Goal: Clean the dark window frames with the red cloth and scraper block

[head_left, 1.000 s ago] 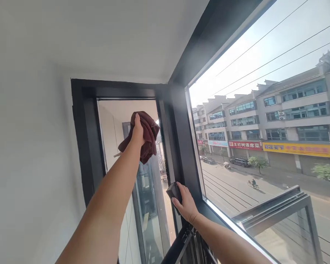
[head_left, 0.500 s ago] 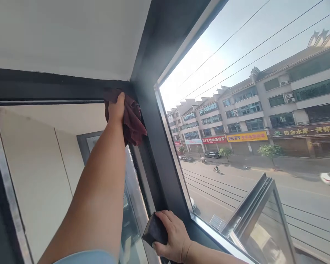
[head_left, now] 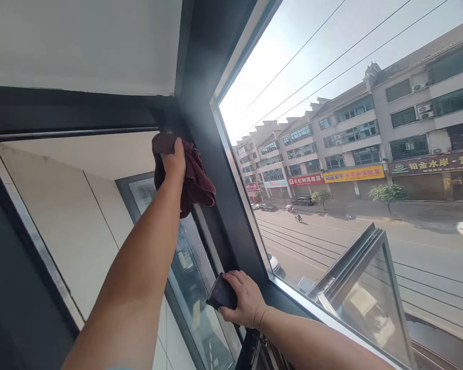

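Note:
My left hand (head_left: 174, 163) is raised and presses a dark red cloth (head_left: 195, 177) against the glass of the side window pane (head_left: 100, 205), just below the top corner of the black window frame (head_left: 212, 169). Lower down, my right hand (head_left: 244, 300) grips a small black block (head_left: 221, 295) held against the base of the frame's corner post.
An open window sash (head_left: 355, 272) swings outward at the lower right. Beyond the large pane lie a street with cars, overhead wires and a row of buildings with shop signs. White ceiling (head_left: 81, 41) is overhead.
My left hand rose with the cloth to the frame's top corner, then slid slightly down onto the glass. The view moved closer to the window. My right hand stayed low on the post.

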